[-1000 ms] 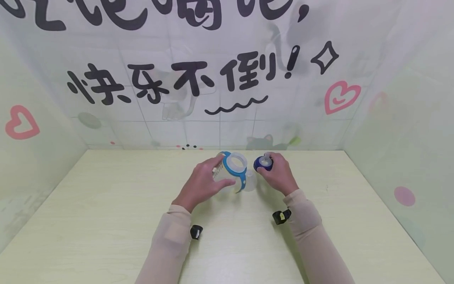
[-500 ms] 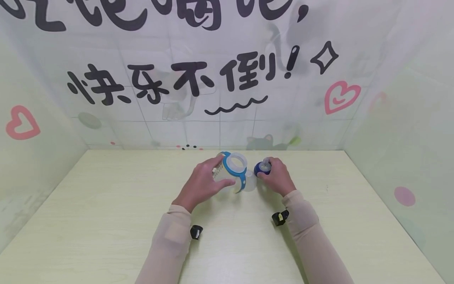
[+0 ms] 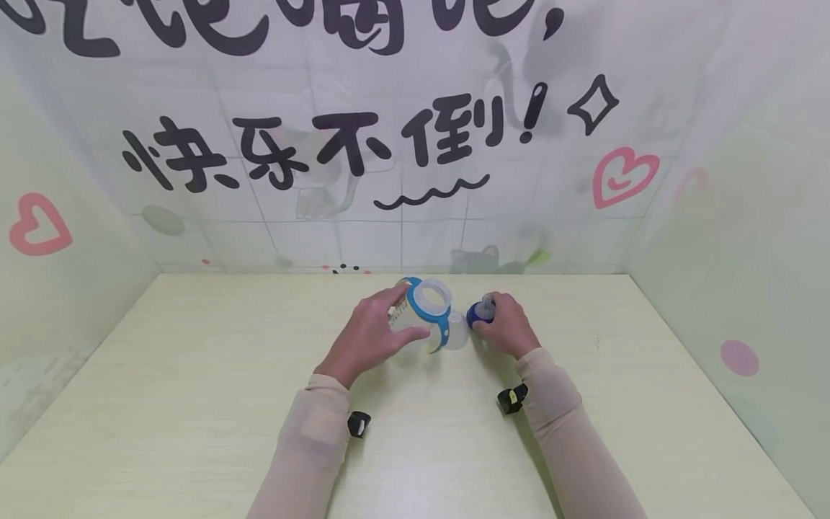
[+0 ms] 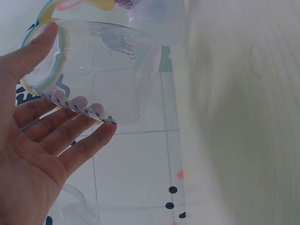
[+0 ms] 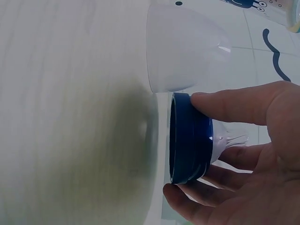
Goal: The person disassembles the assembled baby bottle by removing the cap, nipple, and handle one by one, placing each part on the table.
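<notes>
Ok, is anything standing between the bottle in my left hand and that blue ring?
Yes, a translucent cap stands on the table between the bottle and the blue ring, close to the ring.

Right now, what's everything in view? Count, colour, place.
Table: one, pale, below
Walls: three, pale, left, back, right
Prints: many, black, pink, purple, on the walls
Dome cap: one, translucent, on the table
Bottle: one, clear with blue ring, tilted left of the cap
Collar with teat: one, dark blue and clear, right of the cap
Wrist cameras: two, black, one per wrist
Sleeves: two, beige, one per arm
Left hand: one, bare, holding the bottle
Right hand: one, bare, holding the collar
</notes>
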Available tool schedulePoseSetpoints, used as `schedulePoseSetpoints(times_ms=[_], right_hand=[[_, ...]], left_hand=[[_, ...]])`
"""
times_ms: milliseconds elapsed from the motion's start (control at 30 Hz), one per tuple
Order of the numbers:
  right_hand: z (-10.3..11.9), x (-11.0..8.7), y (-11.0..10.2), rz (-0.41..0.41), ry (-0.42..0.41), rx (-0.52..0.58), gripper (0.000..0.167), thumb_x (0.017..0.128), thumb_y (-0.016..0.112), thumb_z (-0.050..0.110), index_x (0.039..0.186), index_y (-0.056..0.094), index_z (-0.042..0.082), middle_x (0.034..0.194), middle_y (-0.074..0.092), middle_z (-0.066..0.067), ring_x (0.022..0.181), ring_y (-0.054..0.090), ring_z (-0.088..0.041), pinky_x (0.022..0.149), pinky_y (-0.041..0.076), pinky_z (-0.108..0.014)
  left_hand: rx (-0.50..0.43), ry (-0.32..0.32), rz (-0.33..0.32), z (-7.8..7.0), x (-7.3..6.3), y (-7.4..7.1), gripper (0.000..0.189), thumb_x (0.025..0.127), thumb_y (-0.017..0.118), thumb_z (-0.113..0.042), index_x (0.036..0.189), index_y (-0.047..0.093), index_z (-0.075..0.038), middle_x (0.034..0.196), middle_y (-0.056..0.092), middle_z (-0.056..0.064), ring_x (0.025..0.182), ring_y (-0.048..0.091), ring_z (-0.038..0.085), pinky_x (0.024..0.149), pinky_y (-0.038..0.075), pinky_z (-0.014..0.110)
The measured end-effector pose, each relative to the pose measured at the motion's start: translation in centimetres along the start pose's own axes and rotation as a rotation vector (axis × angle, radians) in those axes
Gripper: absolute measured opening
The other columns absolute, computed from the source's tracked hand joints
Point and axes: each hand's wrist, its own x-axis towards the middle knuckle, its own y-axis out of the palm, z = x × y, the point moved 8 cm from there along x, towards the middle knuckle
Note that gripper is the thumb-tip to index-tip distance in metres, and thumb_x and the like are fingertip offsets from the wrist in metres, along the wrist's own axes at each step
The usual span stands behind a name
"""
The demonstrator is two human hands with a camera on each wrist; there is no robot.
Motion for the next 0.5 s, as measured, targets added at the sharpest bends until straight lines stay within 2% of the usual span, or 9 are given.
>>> schedulePoseSetpoints(times_ms=[500], right_hand=[[-0.2,-0.04,0.67,0.048,-0.006,-0.023,0.045,0.088,0.07,0.002,0.126,0.052,-0.012,0.126,0.055,-0.029,0.117,0.054,-0.042,0.101,0.046,-0.054]], left_hand=[[-0.008,-0.005,0.0,-0.16,-0.03,-0.17,0.074,0.08,0.085,-0.034,0.141,0.054,-0.005,0.128,0.065,0.007,0.117,0.061,0.023,0.101,0.049,0.041]])
